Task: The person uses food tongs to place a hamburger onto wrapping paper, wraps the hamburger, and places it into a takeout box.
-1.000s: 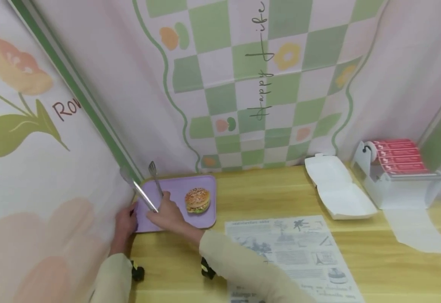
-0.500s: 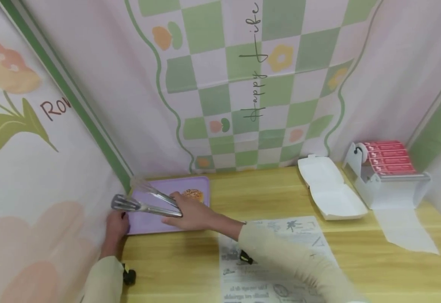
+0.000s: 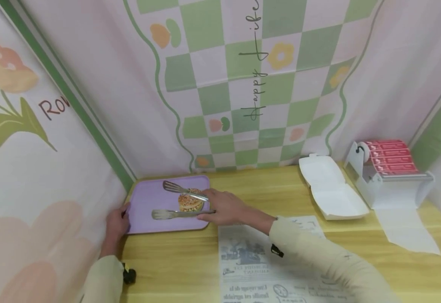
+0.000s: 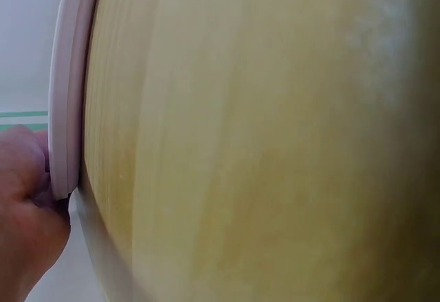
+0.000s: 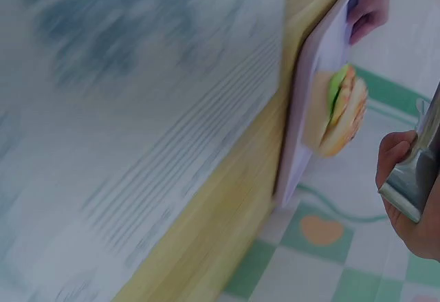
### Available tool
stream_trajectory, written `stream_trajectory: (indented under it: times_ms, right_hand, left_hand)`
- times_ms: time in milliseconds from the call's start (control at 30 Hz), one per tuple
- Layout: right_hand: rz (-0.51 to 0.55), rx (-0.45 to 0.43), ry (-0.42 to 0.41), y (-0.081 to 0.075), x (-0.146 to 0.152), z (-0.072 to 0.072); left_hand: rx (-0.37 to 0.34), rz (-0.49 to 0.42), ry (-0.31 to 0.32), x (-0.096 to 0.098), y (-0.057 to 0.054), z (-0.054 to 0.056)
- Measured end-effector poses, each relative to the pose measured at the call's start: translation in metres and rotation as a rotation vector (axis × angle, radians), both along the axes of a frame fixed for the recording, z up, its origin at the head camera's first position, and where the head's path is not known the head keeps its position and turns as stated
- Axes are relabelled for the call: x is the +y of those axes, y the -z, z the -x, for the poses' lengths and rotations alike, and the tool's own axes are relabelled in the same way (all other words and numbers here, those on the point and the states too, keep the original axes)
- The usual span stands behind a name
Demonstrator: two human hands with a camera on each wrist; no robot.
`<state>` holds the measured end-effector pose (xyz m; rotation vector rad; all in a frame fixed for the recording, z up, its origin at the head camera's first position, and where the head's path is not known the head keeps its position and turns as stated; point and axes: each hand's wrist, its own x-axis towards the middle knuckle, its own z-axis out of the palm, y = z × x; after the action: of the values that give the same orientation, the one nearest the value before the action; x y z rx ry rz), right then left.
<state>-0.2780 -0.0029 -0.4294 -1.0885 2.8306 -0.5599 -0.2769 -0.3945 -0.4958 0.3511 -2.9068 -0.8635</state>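
Observation:
A purple tray point(image 3: 148, 202) lies on the table against the left wall. My left hand point(image 3: 117, 221) grips its left edge; the left wrist view shows the thumb and fingers around the tray rim point(image 4: 63, 109). On the tray's right part sits a sesame-bun burger point(image 3: 190, 200), with lettuce showing from the side in the right wrist view. My right hand point(image 3: 228, 207) holds metal tongs point(image 3: 182, 213) by the handle end. The tongs' two arms are spread, one passing over each side of the burger as the head view sees it. Whether they touch it I cannot tell.
Printed paper point(image 3: 243, 261) lies flat in front, partly under the right forearm. An unfolded white takeaway box point(image 3: 334, 189) stands at the back right. Beside it is a white dispenser point(image 3: 398, 189) with a roll of red labels. Patterned walls close off the left and back.
My right hand has moved right with the tongs, whose tips swung from beyond the tray's left side to over the burger. The left hand stays on the tray edge.

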Motion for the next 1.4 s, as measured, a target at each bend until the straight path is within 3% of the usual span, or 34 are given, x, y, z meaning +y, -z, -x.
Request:
stream_trajectory:
  times_ms: [200,500,633,900,1167,1400]
  right_hand:
    - [-0.081,0.093,0.010,0.013,0.025,0.017]
    - [-0.147,0.153,0.017,0.028,0.043,0.037]
    - [-0.166,0.130,0.026,0.032,0.048,0.042]
    - [-0.249,0.086,0.041,0.036,0.050,0.054]
    - [-0.230,0.020,0.021,0.040,0.049,0.063]
    - [-0.160,0.036,-0.002,0.040,0.053,0.062]
  left_hand:
    - [0.034,0.034,0.023,0.002,0.000,-0.001]
    - [0.077,0.096,0.060,-0.001,-0.003,-0.004]
    - [0.068,0.107,0.063,-0.003,-0.003,-0.003]
    - [0.150,0.162,0.098,0.000,-0.004,0.000]
    - [0.173,0.160,0.119,0.003,-0.001,0.002]
    - [0.095,0.139,0.086,0.005,-0.003,0.002]
